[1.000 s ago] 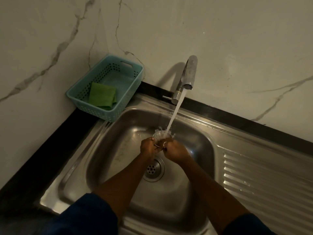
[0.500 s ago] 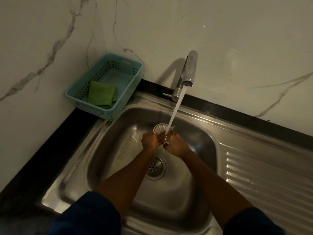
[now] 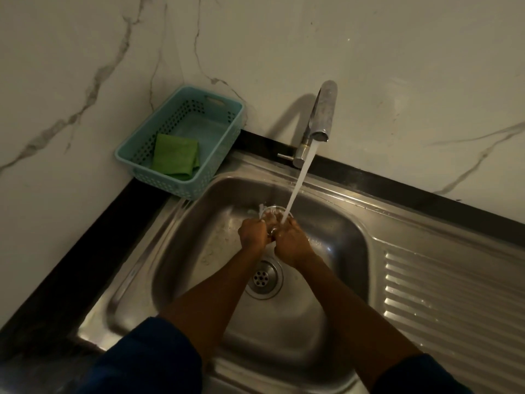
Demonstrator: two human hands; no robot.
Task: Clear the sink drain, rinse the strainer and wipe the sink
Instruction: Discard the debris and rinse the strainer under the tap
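Strainer [image 3: 272,213] above and behind drain [image 3: 262,277], under tap stream. Left hand [image 3: 253,233] and right hand [image 3: 291,240] both closed on near rim, equally near; strainer projects away toward tap [image 3: 319,120].

- The sink [image 3: 335,231] is set into the bench [image 3: 71,268], in the corner where two walls meet.
- The tap [image 3: 318,120] stands behind the basin, against the back wall; its water [image 3: 298,183] falls into the basin.
- The basket [image 3: 181,140] sits on the bench in the corner, behind and left of the basin, with the cloth [image 3: 176,156] lying in it.
- The drain [image 3: 264,278] lies in the basin floor, in front of the hands.
- The left hand [image 3: 252,233] and right hand [image 3: 291,241] meet over the basin, with the strainer [image 3: 272,213] between them under the water.
- The ribbed draining board [image 3: 454,302] lies right of the basin.
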